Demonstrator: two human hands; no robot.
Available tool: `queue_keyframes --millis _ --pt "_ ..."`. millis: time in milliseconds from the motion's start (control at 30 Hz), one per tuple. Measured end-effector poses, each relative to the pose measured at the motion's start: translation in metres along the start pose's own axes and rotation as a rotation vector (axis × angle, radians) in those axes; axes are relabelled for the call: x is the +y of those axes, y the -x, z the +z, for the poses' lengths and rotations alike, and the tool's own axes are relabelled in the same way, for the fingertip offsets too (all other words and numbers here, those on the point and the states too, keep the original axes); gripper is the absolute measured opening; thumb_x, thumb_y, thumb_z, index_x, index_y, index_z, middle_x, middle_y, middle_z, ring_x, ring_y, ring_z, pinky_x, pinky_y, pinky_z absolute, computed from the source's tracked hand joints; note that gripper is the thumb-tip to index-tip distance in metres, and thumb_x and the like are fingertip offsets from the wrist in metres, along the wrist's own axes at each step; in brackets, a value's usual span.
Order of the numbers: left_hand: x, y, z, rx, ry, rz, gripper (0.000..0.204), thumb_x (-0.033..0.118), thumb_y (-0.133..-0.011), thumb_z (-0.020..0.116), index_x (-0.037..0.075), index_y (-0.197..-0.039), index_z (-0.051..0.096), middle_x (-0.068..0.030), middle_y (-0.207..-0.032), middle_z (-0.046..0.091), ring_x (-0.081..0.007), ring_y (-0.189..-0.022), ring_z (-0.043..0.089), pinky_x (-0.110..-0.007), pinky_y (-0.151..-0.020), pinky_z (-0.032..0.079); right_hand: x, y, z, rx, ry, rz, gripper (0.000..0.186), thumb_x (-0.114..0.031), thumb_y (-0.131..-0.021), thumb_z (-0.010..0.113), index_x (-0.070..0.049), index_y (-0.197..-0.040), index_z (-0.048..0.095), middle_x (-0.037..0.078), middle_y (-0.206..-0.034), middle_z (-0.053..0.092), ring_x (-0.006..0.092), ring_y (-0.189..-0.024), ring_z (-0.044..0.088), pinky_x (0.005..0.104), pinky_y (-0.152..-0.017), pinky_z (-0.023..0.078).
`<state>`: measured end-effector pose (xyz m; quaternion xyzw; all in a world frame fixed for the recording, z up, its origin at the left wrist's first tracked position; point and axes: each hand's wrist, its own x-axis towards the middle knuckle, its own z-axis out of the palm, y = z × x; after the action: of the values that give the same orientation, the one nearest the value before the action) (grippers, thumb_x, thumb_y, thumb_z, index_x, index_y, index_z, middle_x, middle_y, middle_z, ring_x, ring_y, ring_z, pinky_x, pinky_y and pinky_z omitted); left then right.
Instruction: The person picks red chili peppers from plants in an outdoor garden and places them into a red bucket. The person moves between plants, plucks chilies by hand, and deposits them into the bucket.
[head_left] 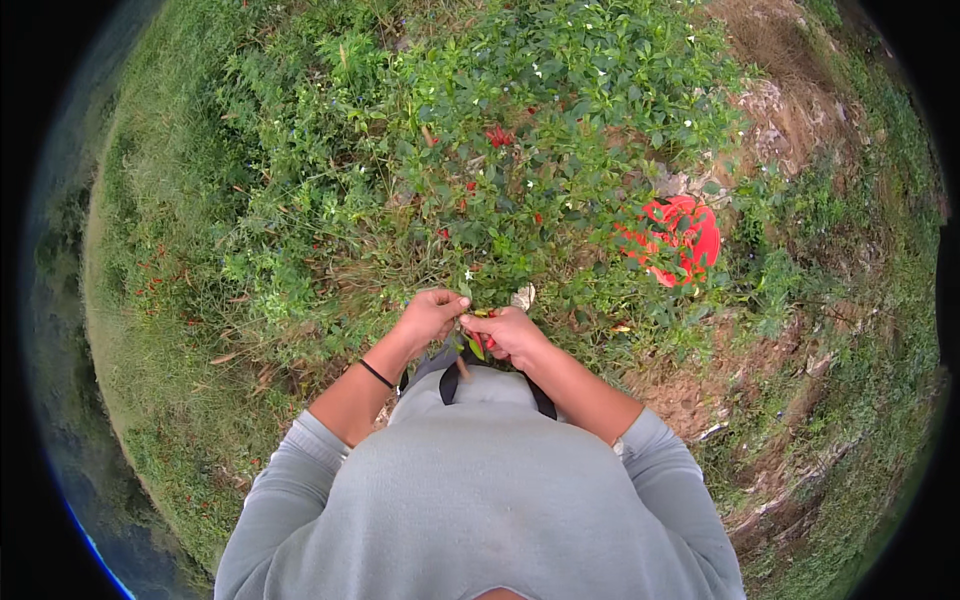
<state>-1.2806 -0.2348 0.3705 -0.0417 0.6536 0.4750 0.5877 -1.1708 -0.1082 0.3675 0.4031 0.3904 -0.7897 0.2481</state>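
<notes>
Close in front of my body, my two hands nearly meet over the pepper plants. My left hand (430, 316) is closed in a pinch at a leafy green sprig (466, 285) with a white flower; what exactly lies between the fingertips is too small to make out. My right hand (510, 335) is curled round several red chili peppers (477, 342), which show at its thumb and fingers. A yellow-green leaf or pepper (476, 350) hangs just below them.
Leafy pepper plants (600, 70) with white flowers and red chili peppers (499, 136) spread ahead. A bright red container (705, 240) stands at the right, partly behind leaves. Grass (170, 330) covers the left; bare brown soil (690, 385) lies to the right.
</notes>
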Motion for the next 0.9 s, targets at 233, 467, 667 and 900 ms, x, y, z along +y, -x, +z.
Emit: queue_keyframes --millis 233,467,667,900 --pt "-0.020 -0.011 0.016 0.423 -0.731 0.572 0.015 0.017 -0.084 0.058 0.002 -0.085 0.059 -0.0031 -0.061 0.054 -0.0115 -0.049 0.048 -0.026 -0.045 0.039 -0.036 0.006 -0.011 -0.218 -0.006 0.069 0.027 -0.025 -0.076 0.071 -0.007 -0.065 0.054 -0.002 -0.052 0.045 0.0048 -0.037 0.031 0.0216 -0.033 0.015" --pt "-0.002 0.007 -0.001 0.703 -0.197 0.221 0.022 0.019 -0.084 0.062 -0.002 -0.089 0.063 -0.0009 -0.070 0.061 -0.0095 -0.060 0.051 -0.024 -0.059 0.043 -0.101 -0.006 -0.082 -0.441 -0.405 -0.166 0.028 -0.027 -0.090 0.048 -0.010 -0.069 0.044 0.001 -0.061 0.047 0.0102 -0.048 0.045 0.0215 -0.039 0.033" --pt "0.034 0.027 -0.018 1.026 -0.097 0.431 0.024 0.018 -0.087 0.058 -0.001 -0.100 0.062 -0.0031 -0.078 0.065 -0.0056 -0.058 0.046 -0.021 -0.054 0.039 -0.126 -0.078 -0.152 0.347 0.564 -0.360 0.023 -0.024 -0.087 0.055 -0.001 -0.092 0.058 0.008 -0.071 0.060 0.0180 -0.056 0.057 0.0329 -0.051 0.044" --pt "0.093 0.042 0.004 0.771 0.239 0.604 0.020 0.017 -0.089 0.056 0.003 -0.101 0.062 0.0023 -0.072 0.057 0.0004 -0.050 0.035 -0.016 -0.043 0.028 -0.100 -0.106 -0.118 0.566 1.271 -0.461 0.038 -0.032 -0.075 0.067 -0.003 -0.099 0.061 0.015 -0.091 0.064 0.0289 -0.087 0.062 0.0395 -0.076 0.049"
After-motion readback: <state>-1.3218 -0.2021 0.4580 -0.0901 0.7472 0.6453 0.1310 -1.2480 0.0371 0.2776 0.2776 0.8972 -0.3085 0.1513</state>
